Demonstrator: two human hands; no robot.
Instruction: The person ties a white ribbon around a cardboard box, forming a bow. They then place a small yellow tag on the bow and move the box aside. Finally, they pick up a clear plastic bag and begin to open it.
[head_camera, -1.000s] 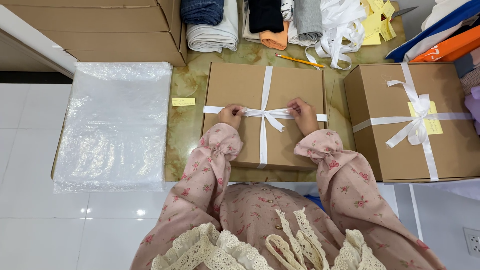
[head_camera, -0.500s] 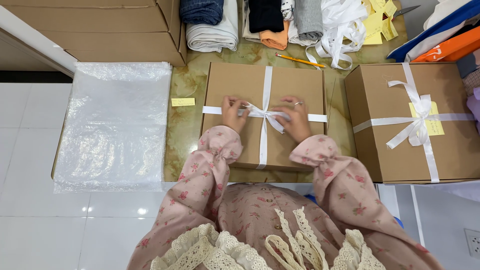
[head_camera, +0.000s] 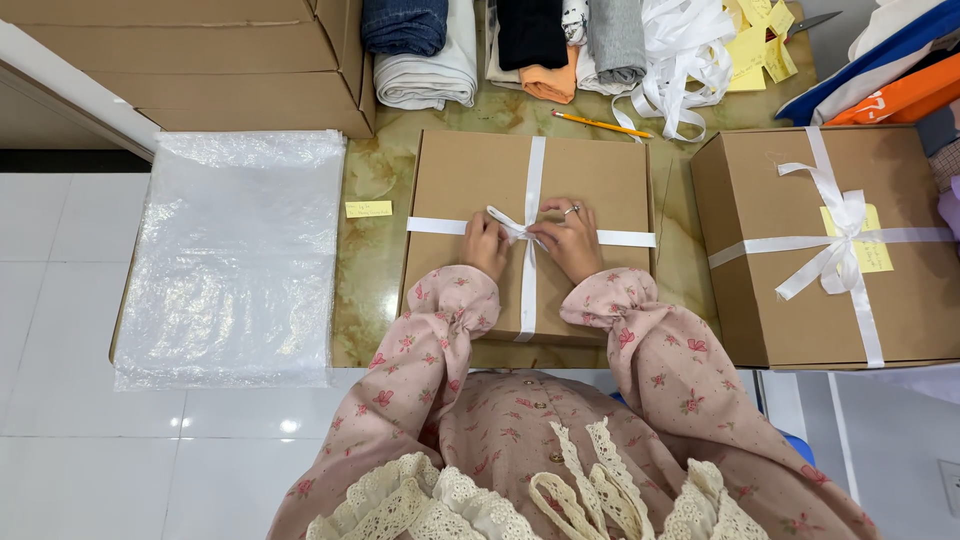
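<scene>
Both hands meet at the middle of a flat brown cardboard box (head_camera: 535, 235) that lies on the marble tabletop (head_camera: 372, 255), close to its near edge; a white ribbon (head_camera: 529, 290) crosses the lid lengthwise and across, and the two bands meet just where the fingers work. The left hand (head_camera: 486, 244) pinches the ribbon at the crossing, fingers curled tight around a small loop; the right hand (head_camera: 570, 236) — a ring on one finger — closes its fingertips on the same knot from the other side, so both hands hold the ribbon in a narrow pinch, touching each other.

To the right, near the tabletop's right edge, sits a second box (head_camera: 825, 250), already tied with a white bow and bearing a yellow note; the two boxes lie just beside each other, apart. Left of the first box lies a small yellow slip (head_camera: 368, 209), and beyond it a stack of clear plastic bags (head_camera: 235, 255) overhangs the left edge. Along the far edge — folded clothes (head_camera: 505, 40), a heap of loose white ribbon (head_camera: 680, 55), a yellow pencil (head_camera: 600, 124) and large cartons (head_camera: 200, 60) at the far left corner.
</scene>
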